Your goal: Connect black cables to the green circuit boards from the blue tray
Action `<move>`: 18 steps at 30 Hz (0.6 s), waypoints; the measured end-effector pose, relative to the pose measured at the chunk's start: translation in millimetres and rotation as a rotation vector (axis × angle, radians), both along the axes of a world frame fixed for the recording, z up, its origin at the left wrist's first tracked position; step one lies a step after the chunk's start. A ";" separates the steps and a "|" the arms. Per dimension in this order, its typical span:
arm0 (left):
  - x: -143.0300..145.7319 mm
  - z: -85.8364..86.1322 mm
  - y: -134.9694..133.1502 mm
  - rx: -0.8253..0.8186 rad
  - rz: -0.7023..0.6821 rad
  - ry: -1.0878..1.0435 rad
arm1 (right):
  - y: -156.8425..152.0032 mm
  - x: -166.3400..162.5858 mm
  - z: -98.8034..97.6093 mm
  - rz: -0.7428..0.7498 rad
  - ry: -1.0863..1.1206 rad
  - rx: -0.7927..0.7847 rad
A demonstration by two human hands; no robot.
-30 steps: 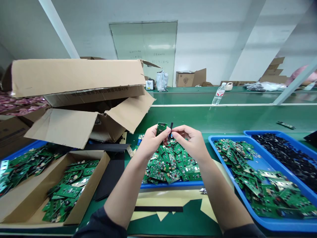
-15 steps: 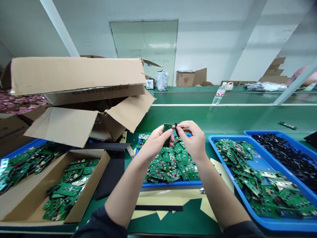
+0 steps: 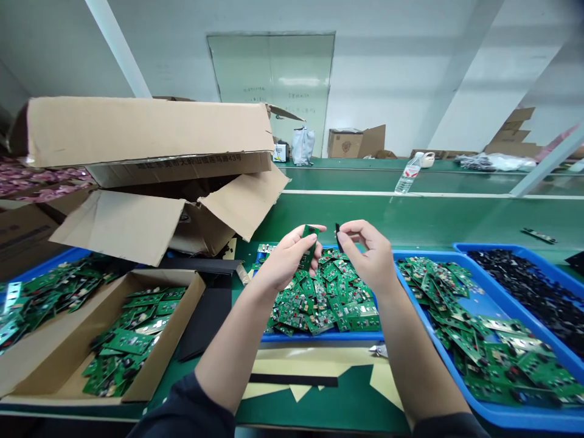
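Observation:
My left hand (image 3: 289, 257) is closed around a green circuit board (image 3: 308, 248), held tilted with its upper end showing past the thumb. To the right, my right hand (image 3: 370, 252) pinches a short black strip (image 3: 338, 236) between thumb and fingers. A small gap separates the strip from the board. Beneath both hands sits a blue tray (image 3: 319, 336) heaped with circuit boards (image 3: 314, 304). On the yellow sheet (image 3: 310, 359) in front of that tray lies a longer black strip (image 3: 294, 380).
At right stand a blue tray of boards (image 3: 483, 407) and a blue tray of small black pieces (image 3: 524, 274). A cardboard box of boards (image 3: 27, 380) and large stacked cartons (image 3: 150, 131) fill the left. A metal tool (image 3: 378, 350) lies near my right forearm. A bottle (image 3: 408, 173) stands behind.
My right hand has moved right with the black strip, widening the gap to the board. My left hand still holds the board. The whole view has shifted slightly.

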State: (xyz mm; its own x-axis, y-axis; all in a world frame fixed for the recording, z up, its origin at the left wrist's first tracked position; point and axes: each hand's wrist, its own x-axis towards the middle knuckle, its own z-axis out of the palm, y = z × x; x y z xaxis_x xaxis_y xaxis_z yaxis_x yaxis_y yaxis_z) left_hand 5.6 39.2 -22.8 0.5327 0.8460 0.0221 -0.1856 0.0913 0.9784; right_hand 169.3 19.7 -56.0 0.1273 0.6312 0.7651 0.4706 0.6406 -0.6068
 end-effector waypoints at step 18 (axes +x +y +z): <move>4.7 -7.2 -1.5 0.076 -0.084 0.095 | -7.8 -2.6 4.6 -0.006 -0.379 -0.218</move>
State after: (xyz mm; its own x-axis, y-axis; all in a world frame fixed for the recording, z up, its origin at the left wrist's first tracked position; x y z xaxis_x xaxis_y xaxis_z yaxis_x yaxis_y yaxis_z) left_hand 10.4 37.7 -29.9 0.6039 0.7965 0.0309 -0.0870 0.0273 0.9958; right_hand 166.8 11.9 -51.4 -0.1325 0.7831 0.6076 0.6897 0.5131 -0.5109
